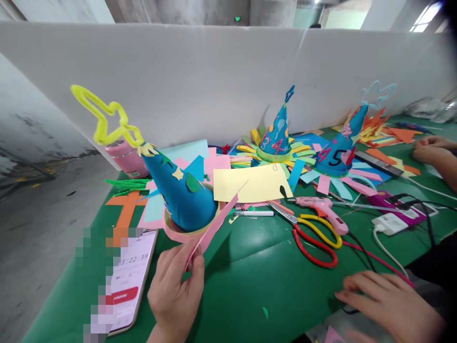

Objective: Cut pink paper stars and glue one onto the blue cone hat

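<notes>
My left hand [176, 286] pinches the pink paper strip [210, 228] between thumb and fingers. That strip runs around the base of a blue paper cone hat [185, 200], and its free end sticks out to the right. Yellow and green cutouts decorate the hat, which leans left. A bent yellow pipe cleaner shape [107, 116] tops it. At the lower right is my right hand [385, 302], slightly blurred, with fingers stretched out and nothing visible in them. A dark cable passes by its fingertips.
Scissors [310, 233], a pink glue gun [326, 209], a white pen [255, 213] and a yellow card [250, 183] lie mid-table. A phone [134, 281] is at left. Two more hats [276, 136] stand behind. Cables and a purple power strip [402, 209] lie right, near another person's hands [435, 150].
</notes>
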A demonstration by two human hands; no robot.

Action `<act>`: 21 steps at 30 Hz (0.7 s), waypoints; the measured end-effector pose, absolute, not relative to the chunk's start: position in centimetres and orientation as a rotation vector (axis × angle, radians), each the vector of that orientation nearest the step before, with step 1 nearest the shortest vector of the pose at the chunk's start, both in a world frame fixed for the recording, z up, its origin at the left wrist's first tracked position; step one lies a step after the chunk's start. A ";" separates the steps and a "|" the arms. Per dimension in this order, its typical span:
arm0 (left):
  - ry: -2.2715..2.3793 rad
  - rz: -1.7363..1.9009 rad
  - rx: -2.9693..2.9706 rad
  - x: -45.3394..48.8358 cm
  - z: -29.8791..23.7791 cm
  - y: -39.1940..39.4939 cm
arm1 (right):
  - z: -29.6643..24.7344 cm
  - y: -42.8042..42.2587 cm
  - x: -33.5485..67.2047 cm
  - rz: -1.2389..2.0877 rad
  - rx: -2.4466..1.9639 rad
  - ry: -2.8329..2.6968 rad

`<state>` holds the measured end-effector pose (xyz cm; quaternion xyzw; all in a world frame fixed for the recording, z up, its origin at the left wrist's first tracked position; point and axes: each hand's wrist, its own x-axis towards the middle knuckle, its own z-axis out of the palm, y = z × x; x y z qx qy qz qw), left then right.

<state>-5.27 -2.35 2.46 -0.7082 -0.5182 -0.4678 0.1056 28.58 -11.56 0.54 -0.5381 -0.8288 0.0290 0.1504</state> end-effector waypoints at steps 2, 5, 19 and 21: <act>-1.529 -1.371 -2.084 -5.3 2.3 -2.3 | 1.7 -8.5 26.6 0.019 -1.485 -2.390; -1.486 -1.368 -2.109 -5.4 2.0 -2.3 | 1.9 -2.6 22.8 -0.007 -1.461 -2.309; -1.012 -1.283 -2.353 -3.0 -0.3 -4.1 | -0.6 5.7 20.2 0.047 -1.260 -2.508; -1.002 -1.298 -2.383 -2.6 -0.8 -4.2 | -0.4 6.7 20.4 0.034 -1.293 -2.458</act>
